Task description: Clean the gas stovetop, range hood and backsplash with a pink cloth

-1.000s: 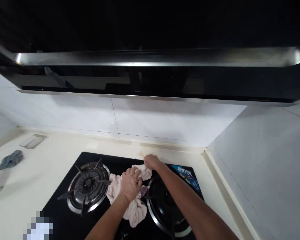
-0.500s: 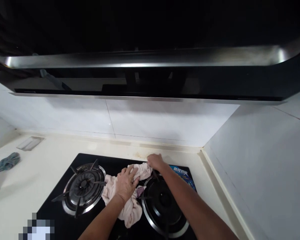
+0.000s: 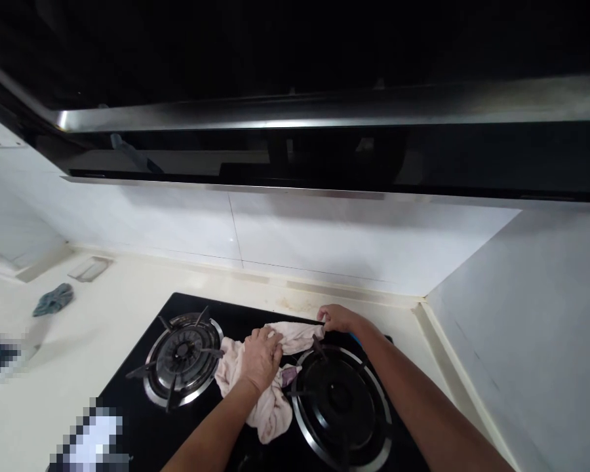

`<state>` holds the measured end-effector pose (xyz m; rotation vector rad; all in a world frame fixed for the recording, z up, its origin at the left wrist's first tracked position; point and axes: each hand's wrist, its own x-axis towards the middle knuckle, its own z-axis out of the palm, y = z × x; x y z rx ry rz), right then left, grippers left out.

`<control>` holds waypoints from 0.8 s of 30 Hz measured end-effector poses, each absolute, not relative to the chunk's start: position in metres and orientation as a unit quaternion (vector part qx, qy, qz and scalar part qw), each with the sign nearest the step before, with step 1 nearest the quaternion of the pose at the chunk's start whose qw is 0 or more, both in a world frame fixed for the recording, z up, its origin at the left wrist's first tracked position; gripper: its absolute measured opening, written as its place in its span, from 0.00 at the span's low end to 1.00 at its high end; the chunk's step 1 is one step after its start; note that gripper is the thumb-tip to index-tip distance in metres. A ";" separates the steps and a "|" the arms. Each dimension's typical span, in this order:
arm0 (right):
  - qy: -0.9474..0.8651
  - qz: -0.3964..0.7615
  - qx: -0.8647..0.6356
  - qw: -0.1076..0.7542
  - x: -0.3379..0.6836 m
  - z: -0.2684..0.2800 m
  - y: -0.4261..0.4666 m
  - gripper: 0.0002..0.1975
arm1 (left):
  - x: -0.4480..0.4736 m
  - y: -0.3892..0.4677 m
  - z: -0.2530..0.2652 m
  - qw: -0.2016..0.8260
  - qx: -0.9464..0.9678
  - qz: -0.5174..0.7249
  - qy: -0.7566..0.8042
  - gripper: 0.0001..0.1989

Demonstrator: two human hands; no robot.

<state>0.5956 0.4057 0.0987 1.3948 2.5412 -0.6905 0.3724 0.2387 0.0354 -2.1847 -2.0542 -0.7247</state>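
A pale pink cloth [image 3: 274,414] lies bunched on the black glass gas stove [image 3: 248,320], between the two burners. My left hand [image 3: 261,357] presses down on its middle, fingers curled over the fabric. At the stove's back edge, my right hand [image 3: 338,318] pinches the far end of the cloth, which stretches as a strip between both hands. A small purple patch [image 3: 290,375] shows at the cloth's right side, beside the right burner [image 3: 341,396]. My right forearm crosses over that burner's back corner.
The left burner [image 3: 181,351] has raised pan supports. Overhead hangs a black range hood [image 3: 295,157]. On the cream counter [image 3: 113,314] lie a blue-green rag [image 3: 53,299] and a clear shallow tray [image 3: 90,269]. Tiled walls [image 3: 324,236] close off the back and right.
The view has shifted, so the stove sits further right in it. My right hand has moved right, away from my left, drawing the cloth's end out longer. My left hand stays on the cloth.
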 end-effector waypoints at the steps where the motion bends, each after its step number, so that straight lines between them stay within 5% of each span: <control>1: 0.854 -0.238 0.457 0.071 0.592 0.099 0.406 0.20 | 0.372 0.239 0.035 0.028 -0.707 -0.235 -0.666 0.14; 8: 0.876 -0.228 0.420 0.067 0.580 0.091 0.400 0.11 | 0.373 0.238 0.036 0.032 -0.709 -0.242 -0.662 0.13; 18: 0.910 -0.166 0.374 0.061 0.482 0.081 0.401 0.11 | 0.372 0.239 0.026 0.051 -0.699 -0.276 -0.657 0.14; 24: 0.903 -0.152 0.394 0.079 0.546 0.084 0.409 0.10 | 0.373 0.239 0.022 0.064 -0.695 -0.295 -0.653 0.14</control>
